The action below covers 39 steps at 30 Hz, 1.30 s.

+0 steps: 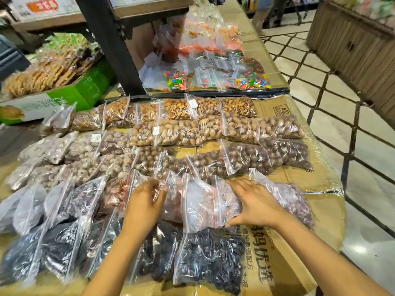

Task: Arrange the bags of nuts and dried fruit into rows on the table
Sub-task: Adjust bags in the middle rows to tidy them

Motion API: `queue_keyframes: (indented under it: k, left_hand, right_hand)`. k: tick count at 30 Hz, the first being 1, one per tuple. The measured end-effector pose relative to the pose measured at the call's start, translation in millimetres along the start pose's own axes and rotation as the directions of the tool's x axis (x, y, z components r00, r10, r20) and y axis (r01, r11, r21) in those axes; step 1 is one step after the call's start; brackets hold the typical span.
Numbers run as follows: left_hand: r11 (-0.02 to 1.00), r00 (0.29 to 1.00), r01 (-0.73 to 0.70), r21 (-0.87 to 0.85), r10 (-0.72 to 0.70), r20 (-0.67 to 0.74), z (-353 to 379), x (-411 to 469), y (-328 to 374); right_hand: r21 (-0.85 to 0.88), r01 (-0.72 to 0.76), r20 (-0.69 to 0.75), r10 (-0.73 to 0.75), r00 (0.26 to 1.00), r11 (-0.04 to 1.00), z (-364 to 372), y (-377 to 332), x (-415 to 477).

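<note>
Both hands, left hand (147, 201) and right hand (254, 204), clasped pale-fruit bags (198, 206) between them, open-palmed; next, squaring them into the row.

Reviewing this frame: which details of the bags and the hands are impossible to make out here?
Head view only:
- Left hand: fingertips motion-blurred, so its grip on the bag of reddish dried fruit is unclear.
- Right hand: palm covers the pale bag; contact underneath is hidden.
- White price labels: too small to read.
- Dark fruit bags: cut off by the left edge.
- Candy bags: contents blurred.
</note>
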<state>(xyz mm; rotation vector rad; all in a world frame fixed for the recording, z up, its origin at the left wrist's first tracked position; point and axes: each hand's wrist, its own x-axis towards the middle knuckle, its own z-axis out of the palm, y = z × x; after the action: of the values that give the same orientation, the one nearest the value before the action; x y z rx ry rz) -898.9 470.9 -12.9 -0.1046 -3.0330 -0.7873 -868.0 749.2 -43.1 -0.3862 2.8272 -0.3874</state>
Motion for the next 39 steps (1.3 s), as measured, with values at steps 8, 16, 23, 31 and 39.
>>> queue_keyframes:
  k: [8, 16, 23, 31, 39]
  left_hand:
    - [0.989, 0.978, 0.139, -0.057, -0.128, 0.167, 3, 37, -3]
    - [0.823, 0.923, 0.329, -0.463, -0.177, 0.341, -19, 19, -35]
    - [0.771, 0.927, 0.283, -0.571, -0.066, 0.370, -32, 15, -51]
    - [0.978, 0.979, -0.081, -0.191, 0.114, 0.170, -55, 55, -91]
    - [0.840, 0.946, 0.251, -0.481, -0.107, 0.307, -47, 65, -109]
  right_hand:
    - [0.208, -0.042, -0.041, 0.051, 0.998, 0.977, -3, -13, -22]
    - [0.410, -0.052, -0.303, 0.190, 0.934, 0.910, 57, -100, -67]
    - [0.345, -0.284, -0.066, 0.325, 0.943, 0.895, 74, -129, -75]
    - [0.438, -0.405, -0.242, 0.539, 0.807, 0.803, 98, -150, -67]
    - [0.432, -0.407, -0.260, 0.543, 0.798, 0.805, 95, -153, -65]
